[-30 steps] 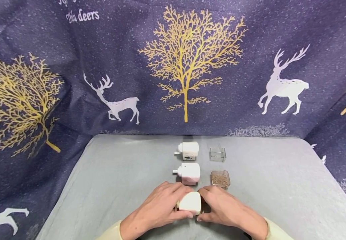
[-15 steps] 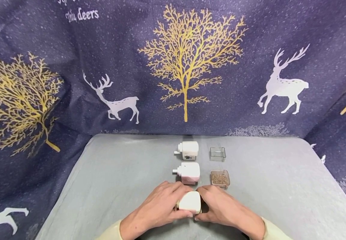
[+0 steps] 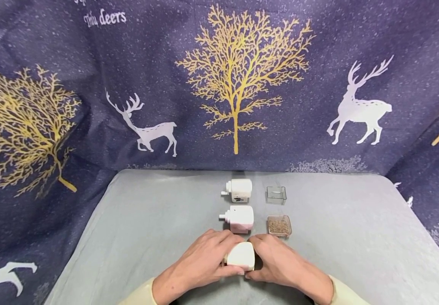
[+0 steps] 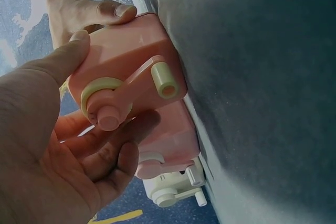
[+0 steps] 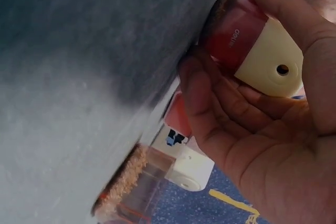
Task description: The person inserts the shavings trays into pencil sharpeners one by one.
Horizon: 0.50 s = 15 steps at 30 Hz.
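Note:
A crank pencil sharpener point(image 3: 240, 256) stands between my hands near the front of the table, its cream top showing in the head view. My left hand point(image 3: 202, 258) grips it from the left, thumb on the near side and fingers on the far side. In the left wrist view its pink body carries a crank handle point(image 4: 139, 80) with a yellow knob, in front of the palm. My right hand point(image 3: 282, 262) holds its right end between thumb and fingers. There a dark red see-through shavings drawer point(image 5: 231, 35) sits in the body, beside the cream face with the pencil hole.
Behind it stand a pink-and-white sharpener point(image 3: 242, 218) and a white sharpener point(image 3: 241, 189), cranks to the left. To their right lie a clear drawer full of shavings point(image 3: 279, 225) and a bare clear drawer point(image 3: 276, 194). A deer-patterned cloth point(image 3: 147, 84) hangs behind the grey table point(image 3: 147, 212).
My right hand has moved slightly left, closer against the sharpener's right end. My left hand keeps its grip in nearly the same place.

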Tool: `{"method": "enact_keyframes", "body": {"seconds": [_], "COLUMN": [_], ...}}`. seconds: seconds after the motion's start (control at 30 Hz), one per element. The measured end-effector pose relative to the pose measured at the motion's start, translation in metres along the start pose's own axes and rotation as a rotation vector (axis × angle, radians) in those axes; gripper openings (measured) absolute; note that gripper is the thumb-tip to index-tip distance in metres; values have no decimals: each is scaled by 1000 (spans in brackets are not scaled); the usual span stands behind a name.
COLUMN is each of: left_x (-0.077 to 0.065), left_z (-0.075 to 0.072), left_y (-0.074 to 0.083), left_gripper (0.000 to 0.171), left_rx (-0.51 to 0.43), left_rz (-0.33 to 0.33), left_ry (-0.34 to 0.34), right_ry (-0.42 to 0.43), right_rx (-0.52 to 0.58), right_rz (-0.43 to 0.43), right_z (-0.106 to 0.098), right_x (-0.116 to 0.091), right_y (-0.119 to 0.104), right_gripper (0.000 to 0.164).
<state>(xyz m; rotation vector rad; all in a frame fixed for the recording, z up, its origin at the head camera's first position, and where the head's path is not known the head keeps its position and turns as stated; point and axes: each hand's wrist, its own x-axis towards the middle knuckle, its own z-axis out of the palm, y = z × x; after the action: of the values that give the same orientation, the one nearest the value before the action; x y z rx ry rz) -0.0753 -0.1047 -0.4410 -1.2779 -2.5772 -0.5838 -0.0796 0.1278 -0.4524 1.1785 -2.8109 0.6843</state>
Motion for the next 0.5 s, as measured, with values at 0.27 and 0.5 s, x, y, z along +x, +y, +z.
{"method": "enact_keyframes", "body": {"seconds": [0.27, 0.5], "left_x": [0, 0], "left_z": [0, 0], "left_y": [0, -1], "left_gripper": [62, 61], "left_rx": [9, 15], "left_rz": [14, 25], "left_ry": [4, 17], "right_ry": [2, 11], "right_rx": [16, 20], "right_rz": [2, -6], "right_z": [1, 1], "right_x": [1, 1], "right_y": [0, 0], "right_gripper": [44, 42]}}
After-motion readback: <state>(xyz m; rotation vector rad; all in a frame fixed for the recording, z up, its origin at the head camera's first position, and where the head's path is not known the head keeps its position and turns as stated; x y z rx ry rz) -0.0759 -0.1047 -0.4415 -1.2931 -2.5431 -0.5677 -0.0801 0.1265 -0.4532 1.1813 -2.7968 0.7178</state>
